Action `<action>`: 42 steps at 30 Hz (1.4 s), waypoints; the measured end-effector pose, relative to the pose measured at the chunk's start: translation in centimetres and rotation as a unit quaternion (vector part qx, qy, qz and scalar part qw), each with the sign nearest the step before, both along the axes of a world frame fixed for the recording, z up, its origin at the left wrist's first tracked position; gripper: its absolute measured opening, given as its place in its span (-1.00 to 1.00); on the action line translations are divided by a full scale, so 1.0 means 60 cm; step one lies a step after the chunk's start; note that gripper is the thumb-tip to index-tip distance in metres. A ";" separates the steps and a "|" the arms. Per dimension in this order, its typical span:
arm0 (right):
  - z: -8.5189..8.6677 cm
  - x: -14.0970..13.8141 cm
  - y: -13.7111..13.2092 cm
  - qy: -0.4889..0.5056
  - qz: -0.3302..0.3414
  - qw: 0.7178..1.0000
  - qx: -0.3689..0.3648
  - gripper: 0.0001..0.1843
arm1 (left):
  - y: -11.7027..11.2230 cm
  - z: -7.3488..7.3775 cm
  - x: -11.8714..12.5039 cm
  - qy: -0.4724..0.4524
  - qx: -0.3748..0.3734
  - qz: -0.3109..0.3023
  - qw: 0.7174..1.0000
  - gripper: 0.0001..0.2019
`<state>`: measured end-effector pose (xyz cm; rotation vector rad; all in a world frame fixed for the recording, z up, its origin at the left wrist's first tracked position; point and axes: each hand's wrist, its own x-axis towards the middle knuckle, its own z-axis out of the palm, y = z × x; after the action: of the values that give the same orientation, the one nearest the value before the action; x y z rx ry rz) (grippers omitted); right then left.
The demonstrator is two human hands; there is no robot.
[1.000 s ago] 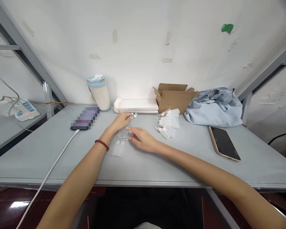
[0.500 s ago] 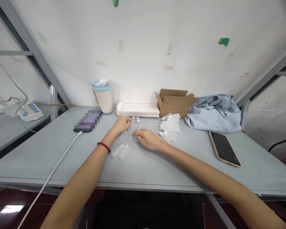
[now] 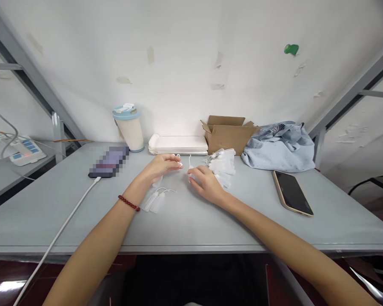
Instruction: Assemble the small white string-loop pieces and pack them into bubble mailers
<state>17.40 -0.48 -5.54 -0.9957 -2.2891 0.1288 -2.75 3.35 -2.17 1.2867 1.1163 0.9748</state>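
My left hand (image 3: 162,166) is raised a little over the table, thumb and fingers pinching a small white piece (image 3: 180,165). Facing it, my right hand (image 3: 207,183) is closed on a translucent tag, mostly hidden by the fingers, whose white cord (image 3: 190,160) sticks up. Below the left hand lie two translucent tags (image 3: 153,201) with thin white cords. Another clear tag (image 3: 157,182) is partly covered by the left wrist. Just beyond the right hand is a pile of similar tags (image 3: 225,163).
Along the wall stand a cup with a blue lid (image 3: 129,129), a stack of white flat pieces (image 3: 178,145), an open cardboard box (image 3: 226,139) and a bundled light-blue cloth (image 3: 279,148). A charging phone (image 3: 108,162) is at left, a dark-screened phone (image 3: 292,193) at right.
My left hand has lifted and moved right with the small white piece between its fingers. The right hand now holds a tag with its cord upright. The view has shifted slightly.
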 end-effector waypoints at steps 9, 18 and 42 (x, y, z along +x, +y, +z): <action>0.000 -0.001 0.002 -0.015 0.034 0.999 0.005 -0.74 | -0.020 0.007 0.021 -0.019 0.022 -0.070 0.997 -0.77; -0.011 0.003 0.012 -0.026 0.066 0.997 0.000 -0.78 | -0.026 0.012 0.022 0.083 0.061 -0.067 0.992 -0.75; 0.028 0.010 0.006 0.383 0.115 0.816 -0.417 -0.68 | -0.037 0.019 0.032 0.053 0.117 -0.040 0.991 -0.76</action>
<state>18.01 -0.15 -3.86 -0.8025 -1.5277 1.4584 -0.84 1.15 -1.05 1.5771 1.0449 1.0078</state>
